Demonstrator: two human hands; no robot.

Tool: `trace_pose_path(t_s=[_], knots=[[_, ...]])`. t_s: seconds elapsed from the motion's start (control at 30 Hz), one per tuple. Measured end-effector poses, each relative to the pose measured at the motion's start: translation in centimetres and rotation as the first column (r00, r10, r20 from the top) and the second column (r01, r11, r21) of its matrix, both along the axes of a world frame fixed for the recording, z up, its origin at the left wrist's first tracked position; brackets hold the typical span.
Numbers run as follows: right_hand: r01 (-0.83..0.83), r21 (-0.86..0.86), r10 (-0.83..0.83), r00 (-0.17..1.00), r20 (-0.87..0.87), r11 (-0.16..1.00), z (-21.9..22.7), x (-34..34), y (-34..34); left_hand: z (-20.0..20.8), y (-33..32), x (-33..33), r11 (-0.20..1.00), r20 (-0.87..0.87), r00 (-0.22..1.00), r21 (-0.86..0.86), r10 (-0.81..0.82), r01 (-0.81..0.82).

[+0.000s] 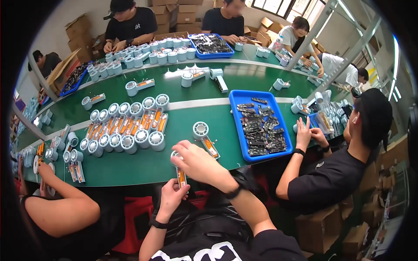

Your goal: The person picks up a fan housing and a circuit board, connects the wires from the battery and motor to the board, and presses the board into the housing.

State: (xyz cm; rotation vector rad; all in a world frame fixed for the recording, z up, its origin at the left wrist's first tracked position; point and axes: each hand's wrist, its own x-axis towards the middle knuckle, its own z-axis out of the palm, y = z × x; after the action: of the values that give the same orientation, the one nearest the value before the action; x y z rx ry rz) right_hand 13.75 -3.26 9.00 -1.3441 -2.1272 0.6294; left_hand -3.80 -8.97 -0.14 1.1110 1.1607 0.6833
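Note:
My left hand (171,198) grips the lower end of a pale blue handheld fan housing (182,176), in whose open handle an orange battery shows. My right hand (198,163) lies over the round head of this same housing, fingers bent around it, so most of the head is hidden. Just beyond, a similar fan housing (200,130) rests on the green table, its open handle turned toward me. Several more fan housings (128,143) with orange batteries stand in two rows to the left.
A blue tray (235,126) of black circuit boards (261,135) lies to the right. Past it sits a co-worker in black (344,169); another person's arm (65,204) is at left. Across the green conveyor (165,82) are more people and a second blue tray (212,55).

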Motion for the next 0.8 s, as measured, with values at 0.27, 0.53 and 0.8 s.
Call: trace_pose_path(t_s=[0.27,0.53,0.8], knots=[[-0.269,0.624,0.627,-0.088,-0.774,0.733,13.6,3.8,-11.4,-0.7,-0.4,-0.2,0.994,0.107,0.991,-0.072,-0.077,0.085],[-0.304,0.479,0.399,-0.291,-0.87,0.824,18.3,6.8,-16.8,-1.9,-0.1,1.9,0.983,0.148,0.975,-0.057,-0.164,0.174],[-0.325,0.194,0.127,-0.217,-0.968,0.926,19.9,10.2,-21.1,-2.1,-0.5,0.8,0.996,0.335,0.942,-0.076,-0.02,0.048]])
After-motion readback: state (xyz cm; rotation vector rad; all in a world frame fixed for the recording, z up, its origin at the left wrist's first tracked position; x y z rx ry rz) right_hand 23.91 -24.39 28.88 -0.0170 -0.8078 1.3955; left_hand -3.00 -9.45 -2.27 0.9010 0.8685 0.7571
